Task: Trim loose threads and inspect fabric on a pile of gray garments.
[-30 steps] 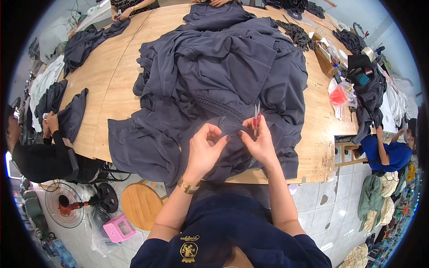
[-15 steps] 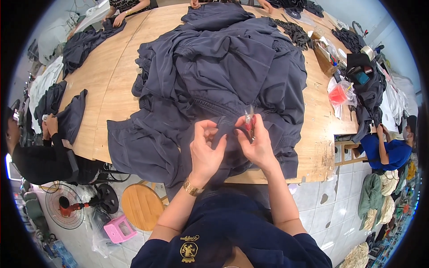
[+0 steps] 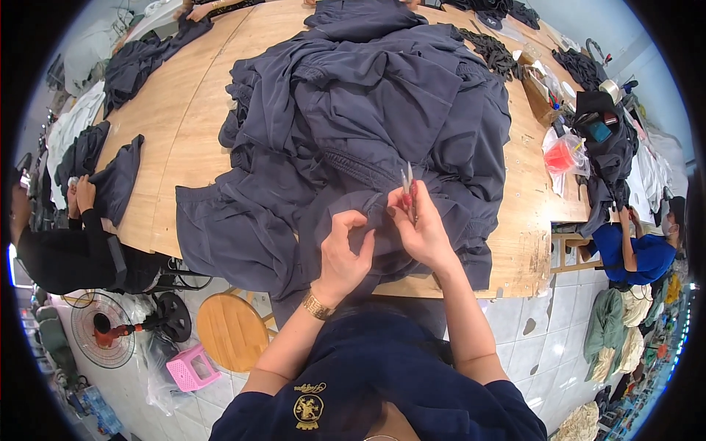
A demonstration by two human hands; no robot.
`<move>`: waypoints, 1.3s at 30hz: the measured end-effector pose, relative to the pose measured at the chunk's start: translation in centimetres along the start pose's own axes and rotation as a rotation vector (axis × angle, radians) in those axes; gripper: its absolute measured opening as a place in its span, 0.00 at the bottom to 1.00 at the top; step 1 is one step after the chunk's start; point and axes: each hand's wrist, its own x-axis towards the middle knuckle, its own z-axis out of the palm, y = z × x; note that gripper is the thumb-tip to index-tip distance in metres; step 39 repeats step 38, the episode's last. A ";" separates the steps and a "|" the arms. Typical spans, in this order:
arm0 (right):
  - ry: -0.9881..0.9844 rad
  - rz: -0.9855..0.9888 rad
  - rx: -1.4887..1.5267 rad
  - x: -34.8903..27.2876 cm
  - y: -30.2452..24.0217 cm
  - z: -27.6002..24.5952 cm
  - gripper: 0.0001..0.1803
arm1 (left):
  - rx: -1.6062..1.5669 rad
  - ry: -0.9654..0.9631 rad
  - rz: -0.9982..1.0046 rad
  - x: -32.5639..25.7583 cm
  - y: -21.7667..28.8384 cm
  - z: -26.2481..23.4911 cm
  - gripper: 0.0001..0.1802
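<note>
A large heap of dark grey garments point(image 3: 368, 95) lies in front of me on the wooden table, some of it hanging over the near edge. My right hand point(image 3: 424, 237) is closed around small thread snips point(image 3: 409, 192) with red handles, their metal blades pointing away from me. Just left of it, my left hand point(image 3: 343, 253) hovers over the near cloth. Its thumb and curved index finger stand apart, with no fabric visibly pinched between them. An elastic gathered waistband point(image 3: 353, 166) shows just beyond both hands.
The wooden table point(image 3: 198, 125) extends left and right of the heap. Co-workers handle dark cloth at left, far side and right. On the right are a box point(image 3: 543, 103) and a bag with red drink point(image 3: 562, 156). A stool point(image 3: 232, 332) and fan point(image 3: 103, 331) stand lower left.
My left fingers have parted from the cloth they were pinching, and that bit of fabric has dropped. The snips in my right hand have turned more upright.
</note>
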 end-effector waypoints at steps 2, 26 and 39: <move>0.003 -0.058 -0.007 0.2 0.3 0.1 0.09 | 0.002 -0.005 -0.002 0.0 0.2 0.0 0.16; -0.046 -0.084 0.400 -0.3 0.2 -0.1 0.08 | -0.135 -0.068 -0.226 1.6 0.6 -0.2 0.21; 0.016 0.059 -0.576 -3.0 1.0 -2.4 0.16 | -0.751 -0.071 -0.639 1.9 -0.9 -1.0 0.20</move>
